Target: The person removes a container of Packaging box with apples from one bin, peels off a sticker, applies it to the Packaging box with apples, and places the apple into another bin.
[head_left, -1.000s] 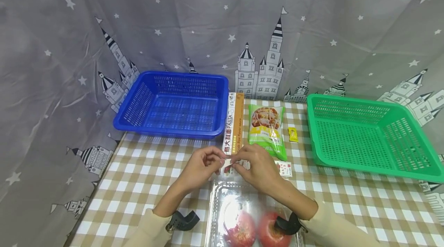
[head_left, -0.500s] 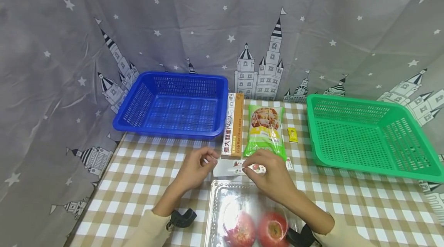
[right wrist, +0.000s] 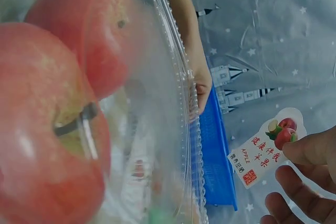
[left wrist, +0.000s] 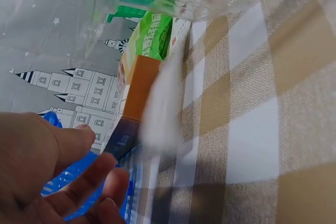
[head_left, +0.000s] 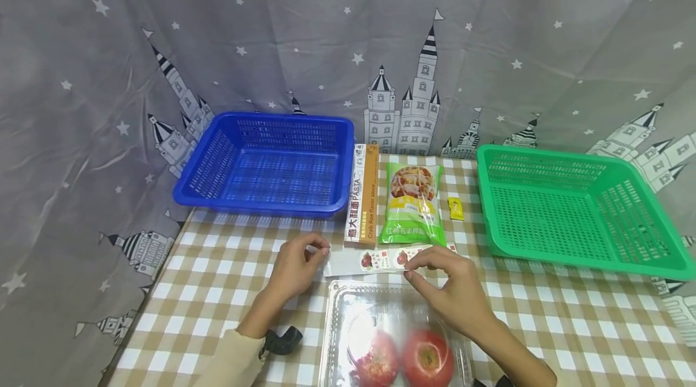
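Observation:
My left hand [head_left: 319, 252] lies on the checked cloth by the near end of the pasta box [head_left: 364, 194]. Its fingertips pinch the left end of a white backing paper [head_left: 339, 262], which is blurred in the left wrist view [left wrist: 163, 103]. My right hand [head_left: 415, 267] pinches an apple label [head_left: 387, 259] between thumb and fingers. The label's printed apples and red seal show in the right wrist view [right wrist: 265, 153]. Just nearer to me is a clear clamshell box [head_left: 337, 326] with two red apples [head_left: 426, 357] in it.
A blue basket [head_left: 266, 160] stands at the back left and a green basket [head_left: 571, 206] at the right. Between them lie the pasta box, a green snack bag [head_left: 411, 203] and a small yellow packet [head_left: 455, 209]. A star-printed curtain hangs behind.
The hands were together, working at the label. They have drawn apart: the right hand has pulled the label rightward and lower, and the left has stayed with the white backing.

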Action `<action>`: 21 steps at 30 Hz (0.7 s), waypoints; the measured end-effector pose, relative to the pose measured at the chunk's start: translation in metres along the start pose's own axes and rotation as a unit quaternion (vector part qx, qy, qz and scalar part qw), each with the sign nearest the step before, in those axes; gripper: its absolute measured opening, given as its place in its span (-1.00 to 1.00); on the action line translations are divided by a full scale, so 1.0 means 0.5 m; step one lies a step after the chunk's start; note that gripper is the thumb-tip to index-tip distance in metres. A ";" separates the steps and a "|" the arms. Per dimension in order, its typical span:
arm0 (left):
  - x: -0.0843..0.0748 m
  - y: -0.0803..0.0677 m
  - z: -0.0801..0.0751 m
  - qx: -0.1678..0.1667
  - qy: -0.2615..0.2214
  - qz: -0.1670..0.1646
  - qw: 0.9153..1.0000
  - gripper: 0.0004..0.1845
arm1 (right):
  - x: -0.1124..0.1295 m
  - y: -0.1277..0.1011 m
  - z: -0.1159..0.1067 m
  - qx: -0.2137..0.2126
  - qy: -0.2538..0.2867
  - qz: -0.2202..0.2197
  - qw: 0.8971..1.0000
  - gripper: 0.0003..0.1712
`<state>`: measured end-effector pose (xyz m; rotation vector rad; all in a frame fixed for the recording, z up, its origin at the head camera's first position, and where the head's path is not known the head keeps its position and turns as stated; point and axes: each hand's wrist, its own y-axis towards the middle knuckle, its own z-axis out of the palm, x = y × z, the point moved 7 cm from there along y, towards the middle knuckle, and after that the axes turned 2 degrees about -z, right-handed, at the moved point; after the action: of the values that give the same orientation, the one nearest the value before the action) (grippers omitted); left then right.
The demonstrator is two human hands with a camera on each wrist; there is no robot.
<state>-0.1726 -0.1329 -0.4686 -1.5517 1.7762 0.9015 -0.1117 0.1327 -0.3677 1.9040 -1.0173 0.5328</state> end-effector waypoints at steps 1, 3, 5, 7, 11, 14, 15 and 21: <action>0.001 -0.001 -0.002 -0.001 0.000 0.001 1.000 -0.88 | -0.002 -0.002 -0.003 0.001 0.000 0.009 1.000 -0.69; 0.001 -0.007 -0.006 0.000 -0.002 0.005 1.000 -0.89 | -0.006 -0.007 -0.007 0.002 0.000 0.027 1.000 -0.71; 0.001 -0.015 -0.010 0.006 -0.009 0.005 1.000 -0.89 | -0.010 -0.013 -0.010 0.004 0.000 0.046 0.999 -0.73; -0.002 -0.026 -0.015 0.019 -0.018 0.008 1.000 -0.89 | -0.013 -0.019 -0.011 0.006 0.001 0.061 0.998 -0.75; -0.008 -0.059 -0.023 0.074 -0.031 0.013 0.997 -0.85 | -0.016 -0.033 -0.016 0.003 0.000 0.081 0.997 -0.75; -0.018 -0.087 -0.024 0.129 -0.033 0.015 0.991 -0.78 | -0.019 -0.043 -0.021 -0.005 0.013 0.088 0.996 -0.75; -0.023 -0.097 -0.024 0.147 -0.037 0.016 0.988 -0.75 | -0.020 -0.046 -0.022 -0.007 0.018 0.092 0.996 -0.76; -0.046 -0.168 -0.012 0.215 -0.081 0.035 0.973 -0.58 | -0.035 -0.076 -0.028 -0.012 0.041 0.151 0.988 -0.81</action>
<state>-0.0864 -0.1316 -0.4550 -1.1141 1.7715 0.6031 -0.0903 0.1625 -0.3918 1.7010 -1.2597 0.7633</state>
